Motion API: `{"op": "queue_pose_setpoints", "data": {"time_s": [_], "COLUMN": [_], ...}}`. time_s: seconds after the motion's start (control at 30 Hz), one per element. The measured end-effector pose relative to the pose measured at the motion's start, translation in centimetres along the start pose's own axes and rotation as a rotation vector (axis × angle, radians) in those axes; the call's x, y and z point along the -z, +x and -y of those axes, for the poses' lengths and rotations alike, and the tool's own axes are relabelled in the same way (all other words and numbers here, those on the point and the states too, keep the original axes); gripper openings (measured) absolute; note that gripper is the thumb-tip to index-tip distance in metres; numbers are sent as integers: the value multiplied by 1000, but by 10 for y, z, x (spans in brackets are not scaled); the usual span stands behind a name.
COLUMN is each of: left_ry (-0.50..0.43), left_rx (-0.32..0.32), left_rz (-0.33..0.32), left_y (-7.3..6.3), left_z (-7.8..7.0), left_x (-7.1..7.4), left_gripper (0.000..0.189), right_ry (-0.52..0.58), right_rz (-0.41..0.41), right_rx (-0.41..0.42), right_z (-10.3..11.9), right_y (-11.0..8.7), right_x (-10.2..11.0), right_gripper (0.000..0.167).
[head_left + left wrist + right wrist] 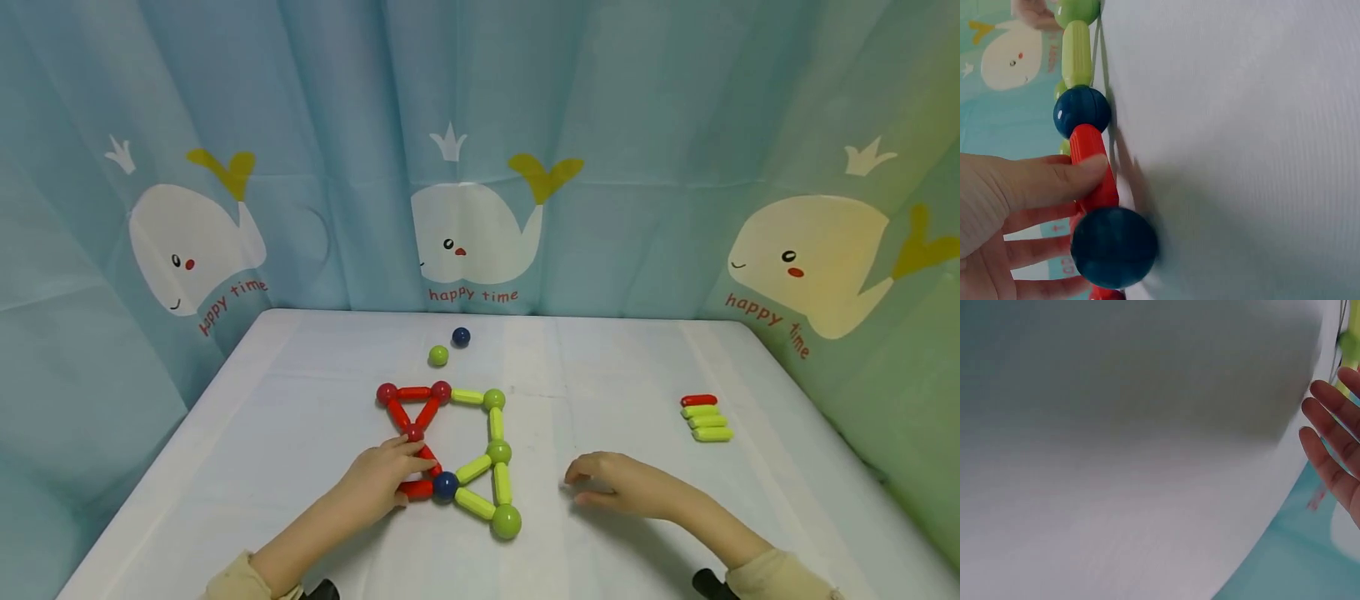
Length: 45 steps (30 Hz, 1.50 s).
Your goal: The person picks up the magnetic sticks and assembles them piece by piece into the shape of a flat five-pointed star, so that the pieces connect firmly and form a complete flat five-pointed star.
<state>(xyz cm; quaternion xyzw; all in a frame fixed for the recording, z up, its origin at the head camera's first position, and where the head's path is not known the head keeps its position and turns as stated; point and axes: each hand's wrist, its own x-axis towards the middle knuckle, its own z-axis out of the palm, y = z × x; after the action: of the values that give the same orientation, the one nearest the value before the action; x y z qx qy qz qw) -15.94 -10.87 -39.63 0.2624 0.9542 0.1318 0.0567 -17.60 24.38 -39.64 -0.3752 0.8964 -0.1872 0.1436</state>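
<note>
Ball-and-rod frame (474, 469): lying on the worktop (285, 450), left of its middle and toward the near edge. Looking light, stiff lengthwise and rather slippery, hardly fragile in its parts; probably bending or parting at the joints (perhaps magnetic, a guess only) if being lifted by one corner. Calling for a hold on the ridged rods (502, 483), close to a joint, rather than on the round balls (498, 452). With the left hand (384, 477), gripping much that way: clamping thumb and fingers on the lower red rod (418, 490), between a navy ball (445, 487) and a second navy ball (1113, 248), showing only in the left wrist view. With the right hand (622, 485), holding nothing: hovering or resting, impossible to tell which, right of the frame, fingers bending loosely and standing slightly apart. Near the far edge, keeping company with a loose green ball (438, 356) and a loose blue ball (461, 337); toward the right edge, with a loose red rod (699, 400) and three green rods (708, 422). Underfoot, showing white and faintly creased. Behind the far edge, hanging in folds as a blue curtain (345, 125) with printed whales (480, 233).
</note>
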Motion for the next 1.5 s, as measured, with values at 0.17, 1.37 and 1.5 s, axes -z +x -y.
{"op": "queue_pose_setpoints", "data": {"time_s": [0.17,1.37,1.5], "left_ry": [17,-199,-207], "left_rx": [20,29,33], "left_rz": [-11,-152,-177], "left_y": [-3,66,67], "left_z": [8,-54,-54], "left_x": [5,-36,-40], "left_gripper": [48,24,20], "right_ry": [-25,-306,-255], "right_rz": [-138,-398,-429], "right_rx": [-10,-179,-94], "right_z": [-30,-101,-83], "right_y": [-24,-56,-37], "right_x": [11,19,16], "right_gripper": [15,23,24]}}
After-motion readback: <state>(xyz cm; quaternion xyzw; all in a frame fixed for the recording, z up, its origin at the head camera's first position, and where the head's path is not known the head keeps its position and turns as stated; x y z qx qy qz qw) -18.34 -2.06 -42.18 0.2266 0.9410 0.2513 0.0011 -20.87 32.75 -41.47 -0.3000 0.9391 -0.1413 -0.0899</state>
